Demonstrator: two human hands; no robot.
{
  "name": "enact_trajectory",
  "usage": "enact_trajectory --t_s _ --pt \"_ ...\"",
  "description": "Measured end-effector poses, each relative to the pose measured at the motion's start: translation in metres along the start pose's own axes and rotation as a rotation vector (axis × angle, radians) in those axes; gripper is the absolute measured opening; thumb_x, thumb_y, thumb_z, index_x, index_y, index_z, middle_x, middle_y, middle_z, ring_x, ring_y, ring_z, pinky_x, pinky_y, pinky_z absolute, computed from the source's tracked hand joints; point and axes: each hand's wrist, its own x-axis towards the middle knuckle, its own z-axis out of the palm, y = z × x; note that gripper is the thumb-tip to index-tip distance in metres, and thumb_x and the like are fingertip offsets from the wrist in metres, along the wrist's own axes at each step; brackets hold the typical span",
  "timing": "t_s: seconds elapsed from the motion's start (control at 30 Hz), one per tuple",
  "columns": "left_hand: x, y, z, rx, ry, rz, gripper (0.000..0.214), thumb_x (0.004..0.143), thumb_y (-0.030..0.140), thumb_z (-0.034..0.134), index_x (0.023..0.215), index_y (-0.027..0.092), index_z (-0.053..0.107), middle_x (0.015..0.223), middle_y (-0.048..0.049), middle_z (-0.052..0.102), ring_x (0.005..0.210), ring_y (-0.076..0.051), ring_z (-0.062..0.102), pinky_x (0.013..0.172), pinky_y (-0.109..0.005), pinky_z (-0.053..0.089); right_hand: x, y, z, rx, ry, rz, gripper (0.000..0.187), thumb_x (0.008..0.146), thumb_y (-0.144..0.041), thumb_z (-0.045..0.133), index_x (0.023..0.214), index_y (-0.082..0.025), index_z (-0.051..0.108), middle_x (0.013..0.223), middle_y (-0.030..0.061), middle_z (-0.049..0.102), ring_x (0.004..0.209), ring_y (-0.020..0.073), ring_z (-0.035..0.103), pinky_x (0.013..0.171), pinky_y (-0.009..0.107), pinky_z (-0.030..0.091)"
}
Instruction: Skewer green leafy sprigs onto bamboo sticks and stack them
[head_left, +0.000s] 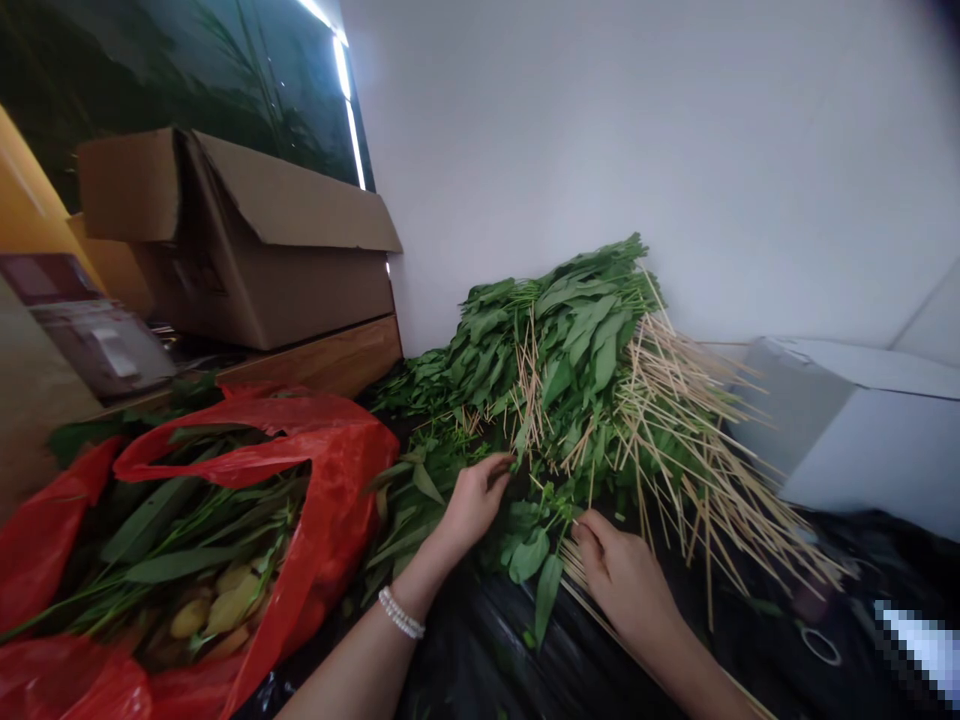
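My left hand (478, 500), with a white beaded bracelet at the wrist, is closed in a pinch at a narrow green leaf (520, 438). My right hand (616, 560) is closed, its fingertips at a small bunch of leafy greens (534, 556) that hangs between the hands. Whether a stick is also in its fingers I cannot tell. Several thin wooden skewers (574, 570) run below the right hand. Behind both hands rises a large pile of leafy greens (577, 320) on skewers, whose bare ends (720, 460) fan out to the right.
At left stands an open red plastic bag (341, 480) with long leaves and yellowish roundish pieces inside. A cardboard box (300, 290) sits behind it. Black plastic sheeting (465, 650) covers the work surface. A white box (877, 450) stands at right, against the white wall (637, 120).
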Motion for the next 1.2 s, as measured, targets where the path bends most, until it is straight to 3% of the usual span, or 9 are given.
enact_trajectory --t_s 0.13,0.3,0.4,0.57,0.67,1.2 --pt "0.001 0.003 -0.005 0.334 0.158 0.224 0.022 0.082 0.012 0.052 0.094 0.021 0.068 0.106 -0.0069 0.064 0.103 -0.021 0.056 0.094 -0.035 0.040 -0.001 -0.001 -0.001 0.040 0.004 -0.014 0.027 0.091 -0.033 0.028 0.082 -0.025 0.052 0.062 -0.0001 0.062 0.063 0.0183 0.063 0.057 0.026 0.032" --pt "-0.001 0.003 -0.007 0.384 0.252 0.231 0.024 0.082 0.018 0.055 0.104 0.022 0.065 0.093 -0.0060 0.065 0.090 -0.020 0.059 0.085 -0.033 0.043 -0.001 -0.002 -0.002 0.087 -0.009 -0.053 0.028 0.092 -0.035 0.028 0.081 -0.025 0.052 0.063 -0.0008 0.062 0.065 0.0173 0.063 0.057 0.024 0.033" --pt "0.001 0.000 -0.006 0.172 0.239 0.119 0.027 0.079 0.023 0.061 0.105 0.021 0.065 0.089 -0.0048 0.067 0.085 -0.018 0.060 0.081 -0.031 0.044 0.000 -0.002 -0.002 0.096 -0.012 -0.064 0.029 0.092 -0.035 0.028 0.083 -0.024 0.054 0.062 -0.0010 0.062 0.062 0.0164 0.062 0.056 0.024 0.033" --pt "0.004 -0.003 -0.004 -0.465 0.066 -0.226 0.029 0.067 0.032 0.075 0.090 0.015 0.069 0.078 -0.0036 0.067 0.067 -0.012 0.059 0.069 -0.025 0.047 -0.001 -0.003 -0.003 0.129 0.029 -0.079 0.028 0.091 -0.034 0.029 0.081 -0.024 0.054 0.061 -0.0013 0.061 0.060 0.0161 0.061 0.058 0.023 0.035" --pt "0.002 0.001 -0.003 -0.684 0.002 -0.340 0.035 0.061 0.030 0.080 0.089 0.013 0.070 0.074 -0.0029 0.067 0.065 -0.009 0.059 0.071 -0.023 0.047 -0.002 -0.003 -0.004 0.174 0.054 -0.087 0.026 0.091 -0.033 0.030 0.081 -0.024 0.053 0.065 -0.0007 0.062 0.061 0.0156 0.061 0.059 0.022 0.036" --pt "-0.001 0.006 -0.002 -0.693 -0.048 -0.401 0.036 0.058 0.029 0.082 0.087 0.011 0.071 0.073 -0.0043 0.069 0.065 -0.009 0.061 0.069 -0.022 0.046 -0.002 -0.007 -0.007 0.108 0.017 -0.066 0.030 0.092 -0.034 0.028 0.083 -0.024 0.055 0.063 0.0009 0.062 0.063 0.0171 0.062 0.059 0.024 0.034"
